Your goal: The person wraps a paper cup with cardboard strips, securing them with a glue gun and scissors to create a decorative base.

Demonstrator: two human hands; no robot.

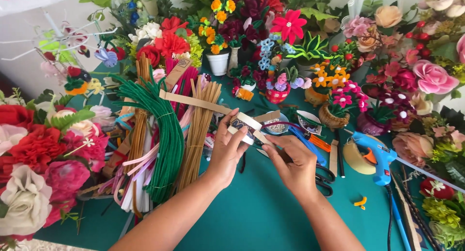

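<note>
Hands, left hand (pixel 227 149) and right hand (pixel 289 160), both pinch a cardboard strip (pixel 244 119) over the flower-crowded green table (pixel 256 212).

Teal desk (pixel 261 217) crowded. Blue glue gun (pixel 375 156) lying right of centre; tape roll (pixel 356 159) touching its left side, small orange scrap (pixel 360 201) below it. Black scissors (pixel 324 178) left of gun. Far left of gun: green pipe-cleaner bundle (pixel 167 134), tan bundle (pixel 198 130) beside it. White pot (pixel 218 63) above, among artificial flowers. Red and cream roses (pixel 34 183) at far left edge.
</note>
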